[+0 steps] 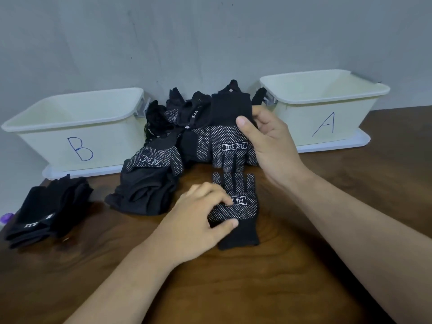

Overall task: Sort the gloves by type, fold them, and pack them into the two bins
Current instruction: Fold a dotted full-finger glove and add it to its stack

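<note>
A black dotted glove [243, 206] lies flat on the wooden table, fingers pointing away from me. My left hand [198, 216] pinches its palm area between thumb and curled fingers. A second dotted glove [222, 141] hangs fingers-down above it, with my right hand [268, 141] gripping its edge near the cuff. Behind, a pile of black gloves [177, 127] leans between the two white bins. Bin B [77, 127] stands at the left, bin A [327, 106] at the right; no gloves show inside either.
A stack of plain black gloves with white logos [49, 211] lies at the table's left edge. A folded dark bundle [142, 190] sits in front of the pile. A small purple object [5, 217] shows at the far left. A grey wall rises behind.
</note>
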